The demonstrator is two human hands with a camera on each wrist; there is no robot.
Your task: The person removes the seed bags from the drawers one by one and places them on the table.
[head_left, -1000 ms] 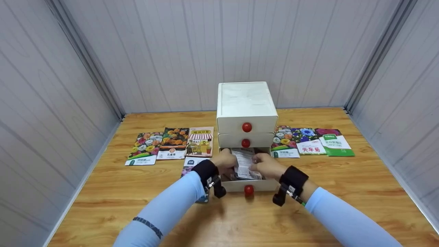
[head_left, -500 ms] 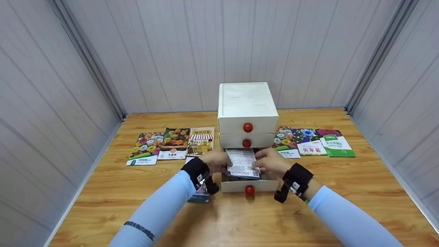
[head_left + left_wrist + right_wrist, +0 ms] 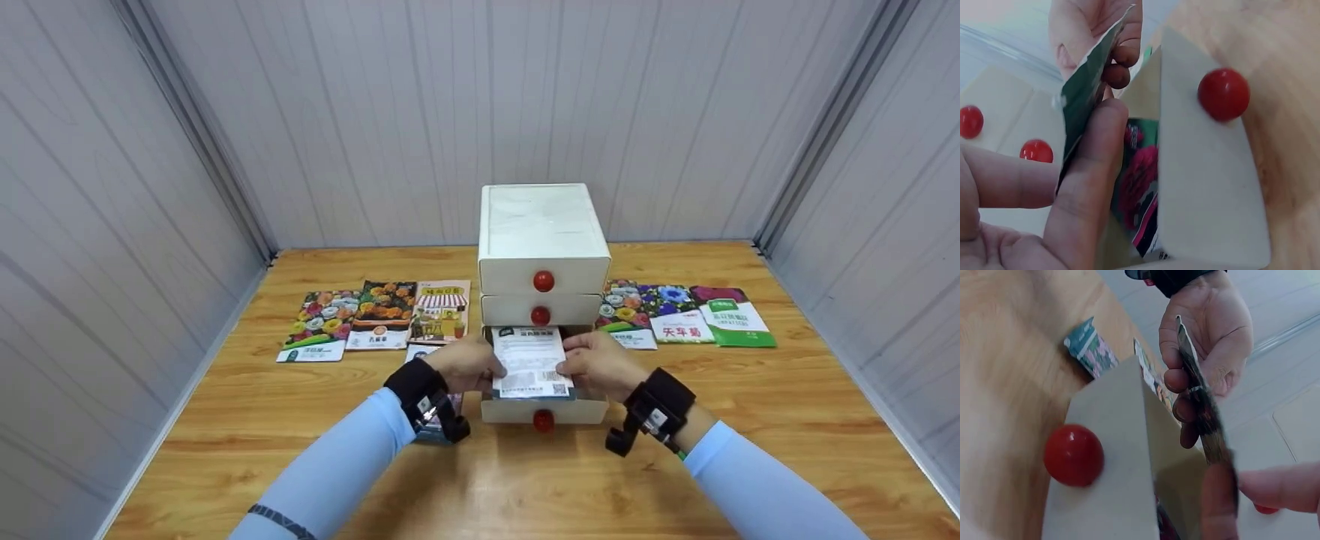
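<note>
My left hand [image 3: 469, 364] and right hand [image 3: 604, 366] pinch opposite side edges of a seed packet [image 3: 531, 360], thumbs on top and fingers beneath. Its white printed back faces up. It is held over the pulled-out bottom drawer [image 3: 510, 410] of a white three-drawer cabinet [image 3: 544, 217]. The wrist views show the packet nearly edge-on, apart from the drawer front. Whether it is one packet or a thin stack, I cannot tell. Inside the drawer lies another packet [image 3: 1140, 174] with magenta flowers, partly hidden.
Left of the cabinet lie a mixed-flower packet [image 3: 319, 326], an orange-flower packet [image 3: 382, 315] and a market-stall packet [image 3: 441, 311]. A purple-flower packet [image 3: 435, 431] is partly under my left wrist. To the right are several packets, including a green-and-white one [image 3: 733, 319].
The packet has risen out of the drawer and come toward me, flattening so its printed back shows fully. My left hand has shifted left, the right slightly rightward.
</note>
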